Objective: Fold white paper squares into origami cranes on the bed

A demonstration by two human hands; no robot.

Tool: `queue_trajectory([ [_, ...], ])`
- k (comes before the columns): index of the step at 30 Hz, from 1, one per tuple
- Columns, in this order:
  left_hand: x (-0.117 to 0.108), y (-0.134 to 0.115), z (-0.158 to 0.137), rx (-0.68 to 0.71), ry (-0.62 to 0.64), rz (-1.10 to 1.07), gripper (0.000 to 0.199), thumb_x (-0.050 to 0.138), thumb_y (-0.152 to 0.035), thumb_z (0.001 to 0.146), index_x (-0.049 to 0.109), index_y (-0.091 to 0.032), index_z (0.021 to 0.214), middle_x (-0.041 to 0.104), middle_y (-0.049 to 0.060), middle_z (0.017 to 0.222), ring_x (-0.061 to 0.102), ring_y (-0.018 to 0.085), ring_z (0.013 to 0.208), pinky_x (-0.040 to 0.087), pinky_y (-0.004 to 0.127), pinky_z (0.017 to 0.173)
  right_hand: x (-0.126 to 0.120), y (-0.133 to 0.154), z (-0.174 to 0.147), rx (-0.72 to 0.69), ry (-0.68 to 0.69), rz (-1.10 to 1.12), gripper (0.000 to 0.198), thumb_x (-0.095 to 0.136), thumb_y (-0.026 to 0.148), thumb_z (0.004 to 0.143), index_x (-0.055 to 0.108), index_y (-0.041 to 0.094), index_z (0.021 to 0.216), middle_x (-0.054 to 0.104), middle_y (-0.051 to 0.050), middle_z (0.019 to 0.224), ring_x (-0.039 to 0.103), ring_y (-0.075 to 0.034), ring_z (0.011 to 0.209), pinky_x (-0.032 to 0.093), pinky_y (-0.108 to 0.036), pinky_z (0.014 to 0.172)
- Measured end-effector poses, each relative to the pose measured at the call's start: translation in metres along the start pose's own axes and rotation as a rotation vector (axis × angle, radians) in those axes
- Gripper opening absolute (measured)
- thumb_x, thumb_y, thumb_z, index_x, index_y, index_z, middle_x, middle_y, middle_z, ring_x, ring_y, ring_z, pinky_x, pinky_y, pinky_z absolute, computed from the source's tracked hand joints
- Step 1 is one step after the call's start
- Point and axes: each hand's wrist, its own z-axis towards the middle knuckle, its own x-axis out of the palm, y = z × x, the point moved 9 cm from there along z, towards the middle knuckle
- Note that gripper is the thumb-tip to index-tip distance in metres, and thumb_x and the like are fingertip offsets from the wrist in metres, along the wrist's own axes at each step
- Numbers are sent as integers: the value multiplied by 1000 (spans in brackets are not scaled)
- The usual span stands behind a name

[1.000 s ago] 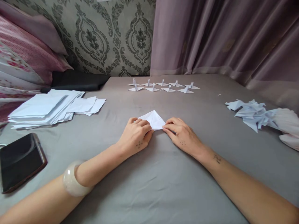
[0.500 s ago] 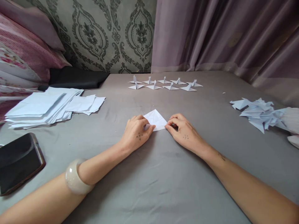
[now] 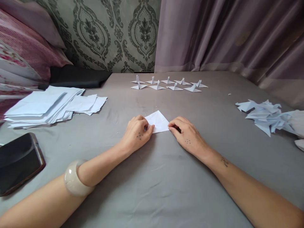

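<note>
A small white sheet of paper, creased and folded, lies on the grey cloth between my hands with one corner pointing away from me. My left hand pinches its left side, thumb on top near the front edge; the fingers beneath are partly hidden. At the right corner, my right hand grips the paper between thumb and fingertips. Beyond it stand several folded paper cranes in two rows.
On the left are a stack of white paper, loose paper squares, a phone and a folded black cloth. At the right lies a heap of folded paper pieces. Curtains hang behind.
My left thumb has slid slightly left along the paper's front edge, which now shows more of its surface. My right hand keeps its pinch at the right corner.
</note>
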Motion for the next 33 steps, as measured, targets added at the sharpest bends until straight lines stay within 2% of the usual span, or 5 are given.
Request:
queue_trajectory([
  [9,-5,0,-3,-60,80,-95,50,45,-58,85,55,-17,59,58,8,87,54,23,88,42,39,81,-2,0,-4,-32,-31,6,26,47,8,79,65,21,92,61,-4,93,57,-17,87,45,-30,79],
  [13,2,-17,-11,156,113,-7,43,64,-62,72,62,-20,85,58,7,103,50,25,98,37,45,89,-3,-1,-6,-36,-45,15,36,43,1,71,64,21,93,61,-5,96,58,-17,88,46,-30,77],
  [19,3,-45,-25,453,86,128,26,54,-46,88,65,-23,95,61,7,108,54,22,98,32,44,93,-6,-7,-7,15,-67,-20,41,40,-1,69,62,21,96,61,-5,97,57,-18,92,45,-28,79],
  [27,-4,-101,-78,1124,31,139,33,51,-26,92,56,-18,61,60,2,62,56,14,64,42,33,73,-10,-10,-8,41,-98,-1,39,41,1,70,62,21,95,62,-3,95,58,-16,87,46,-27,76],
  [33,-17,-123,-113,1336,-75,-8,51,59,-40,86,42,-19,43,32,-3,43,34,12,42,32,30,45,-10,-8,-8,23,-93,13,38,42,2,73,63,22,97,62,-4,96,58,-17,87,46,-29,77],
])
